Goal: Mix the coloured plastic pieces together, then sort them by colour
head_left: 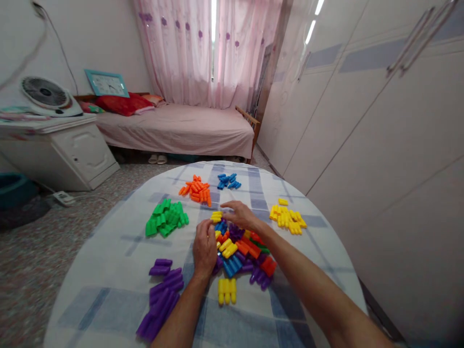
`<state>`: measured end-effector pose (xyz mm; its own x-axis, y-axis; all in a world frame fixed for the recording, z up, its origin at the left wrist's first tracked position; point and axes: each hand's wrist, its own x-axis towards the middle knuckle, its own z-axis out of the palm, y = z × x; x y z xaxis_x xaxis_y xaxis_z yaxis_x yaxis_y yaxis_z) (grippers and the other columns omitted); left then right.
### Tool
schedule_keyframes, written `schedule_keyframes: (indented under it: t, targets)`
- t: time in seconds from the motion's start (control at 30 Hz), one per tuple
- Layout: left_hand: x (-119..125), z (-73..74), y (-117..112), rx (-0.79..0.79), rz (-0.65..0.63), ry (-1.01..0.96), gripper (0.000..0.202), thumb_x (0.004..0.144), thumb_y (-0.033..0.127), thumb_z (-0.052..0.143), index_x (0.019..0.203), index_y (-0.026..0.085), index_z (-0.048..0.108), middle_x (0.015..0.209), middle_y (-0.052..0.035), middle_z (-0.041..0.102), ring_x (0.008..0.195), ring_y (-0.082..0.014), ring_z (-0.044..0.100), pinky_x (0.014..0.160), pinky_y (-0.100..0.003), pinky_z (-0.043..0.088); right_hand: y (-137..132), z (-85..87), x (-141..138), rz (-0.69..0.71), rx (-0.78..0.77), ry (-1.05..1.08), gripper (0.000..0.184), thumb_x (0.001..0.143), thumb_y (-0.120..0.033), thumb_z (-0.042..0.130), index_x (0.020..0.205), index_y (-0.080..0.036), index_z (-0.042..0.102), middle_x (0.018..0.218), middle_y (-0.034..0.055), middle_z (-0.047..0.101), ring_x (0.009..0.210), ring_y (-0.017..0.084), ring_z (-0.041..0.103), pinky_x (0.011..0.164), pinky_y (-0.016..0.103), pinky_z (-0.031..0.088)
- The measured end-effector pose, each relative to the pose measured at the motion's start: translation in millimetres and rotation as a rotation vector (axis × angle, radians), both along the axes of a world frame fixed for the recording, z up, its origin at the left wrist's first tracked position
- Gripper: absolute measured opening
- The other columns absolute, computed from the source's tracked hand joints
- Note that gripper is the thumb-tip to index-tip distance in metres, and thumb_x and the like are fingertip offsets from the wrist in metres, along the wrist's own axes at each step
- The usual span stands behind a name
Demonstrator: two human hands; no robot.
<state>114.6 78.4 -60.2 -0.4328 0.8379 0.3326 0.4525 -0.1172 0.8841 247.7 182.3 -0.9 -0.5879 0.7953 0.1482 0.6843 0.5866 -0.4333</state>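
A mixed pile of plastic toy building blocks, with purple blocks (pixel 236 233), red blocks (pixel 250 247), blue blocks (pixel 232 265) and yellow ones, lies at the middle of the round table. My left hand (pixel 205 247) is at the pile's left side, fingers bent and closed at a yellow block (pixel 216 216) by their tips. Over the far side of the pile reaches my right hand (pixel 241 215), its fingers stretched out and apart, with nothing visible in them. Closer to me, a yellow three-ridged block (pixel 227 291) lies by itself.
Single-colour groups surround the pile: green blocks (pixel 166 217), orange blocks (pixel 196 189), blue blocks (pixel 228 181), yellow blocks (pixel 288 218) and purple blocks (pixel 161 304). A checked cloth (pixel 108 270) covers the table. Beyond stand a bed (pixel 181 125) and a wardrobe (pixel 362 145).
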Motion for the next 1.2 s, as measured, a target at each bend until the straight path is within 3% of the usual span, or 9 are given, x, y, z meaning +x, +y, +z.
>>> schedule_keyframes:
  t: [0.17,0.3,0.47,0.6,0.7,0.87,1.03,1.1,1.2]
  targets:
    - [-2.5,-4.6,2.8,0.0,0.033,-0.006,0.034,0.089,0.032,0.034,0.112,0.017,0.053,0.115,-0.0109,0.056,0.112,-0.0228,0.051,0.102,-0.042,0.039,-14.0,-5.6,-37.4,-0.016,0.044,-0.172,0.041,0.08,-0.044,0.059,0.117,-0.028,0.061,0.116,0.0052,0.064,0.107,0.023,0.057,0.089,0.037,0.041]
    - [-2.4,-4.6,2.6,-0.012,0.036,-0.017,0.033,0.088,0.032,0.036,0.112,0.018,0.053,0.115,-0.0104,0.056,0.112,-0.023,0.052,0.101,-0.042,0.04,-15.3,1.3,-31.5,-0.069,0.075,-0.132,0.041,0.081,-0.04,0.057,0.12,-0.027,0.059,0.116,0.0056,0.064,0.106,0.023,0.057,0.091,0.037,0.041]
    - [-0.9,-0.6,0.1,-0.011,0.038,-0.011,0.031,0.088,0.033,0.037,0.109,0.018,0.054,0.113,-0.0099,0.057,0.11,-0.0226,0.053,0.1,-0.04,0.041,1.8,11.2,42.4,-0.388,0.155,0.039,0.042,0.084,-0.038,0.053,0.123,-0.022,0.057,0.123,0.0067,0.061,0.111,0.021,0.055,0.097,0.035,0.039]
    - [-0.1,2.1,-0.5,-0.005,0.039,-0.005,0.03,0.087,0.031,0.037,0.108,0.019,0.055,0.113,-0.0091,0.057,0.111,-0.0223,0.053,0.101,-0.04,0.04,17.5,10.3,126.5,-0.809,0.169,-0.099,0.043,0.085,-0.041,0.049,0.123,-0.022,0.057,0.121,0.0091,0.062,0.11,0.026,0.055,0.093,0.043,0.04]
    - [-0.3,2.4,0.2,-0.013,0.049,0.003,0.031,0.087,0.03,0.036,0.108,0.018,0.055,0.113,-0.0097,0.057,0.112,-0.0221,0.052,0.102,-0.04,0.04,20.3,3.8,165.9,-0.943,0.118,-0.214,0.045,0.087,-0.041,0.044,0.126,-0.021,0.055,0.121,0.012,0.061,0.111,0.029,0.053,0.09,0.047,0.041]
    - [-0.7,0.6,1.0,-0.015,0.048,0.012,0.032,0.088,0.031,0.035,0.109,0.017,0.055,0.114,-0.0103,0.056,0.113,-0.0219,0.052,0.103,-0.04,0.039,14.2,-8.8,176.8,-0.911,0.046,-0.247,0.042,0.087,-0.038,0.041,0.122,-0.02,0.058,0.119,0.0123,0.063,0.108,0.029,0.056,0.089,0.047,0.042]
    - [-0.3,0.1,0.5,-0.007,0.05,0.008,0.031,0.088,0.03,0.037,0.108,0.017,0.055,0.113,-0.0098,0.057,0.112,-0.0215,0.053,0.102,-0.039,0.039,0.2,-3.9,164.2,-0.868,0.107,-0.211,0.04,0.089,-0.035,0.04,0.122,-0.02,0.058,0.127,0.0111,0.058,0.117,0.027,0.05,0.093,0.044,0.04]
    - [-0.2,0.4,0.5,-0.008,0.051,0.01,0.031,0.087,0.03,0.037,0.108,0.017,0.056,0.113,-0.0099,0.057,0.111,-0.0216,0.053,0.102,-0.039,0.04,-13.3,1.1,157.6,-0.773,0.156,-0.121,0.039,0.087,-0.033,0.043,0.12,-0.019,0.059,0.128,0.0108,0.057,0.118,0.025,0.049,0.096,0.042,0.039]
    - [-0.1,1.1,0.4,-0.008,0.051,0.01,0.029,0.087,0.029,0.038,0.107,0.019,0.056,0.112,-0.0089,0.057,0.111,-0.0215,0.053,0.101,-0.039,0.04,-43.3,4.3,146.8,-0.475,0.09,0.069,0.035,0.084,-0.033,0.048,0.113,-0.021,0.062,0.12,0.0079,0.062,0.113,0.022,0.054,0.098,0.038,0.039]
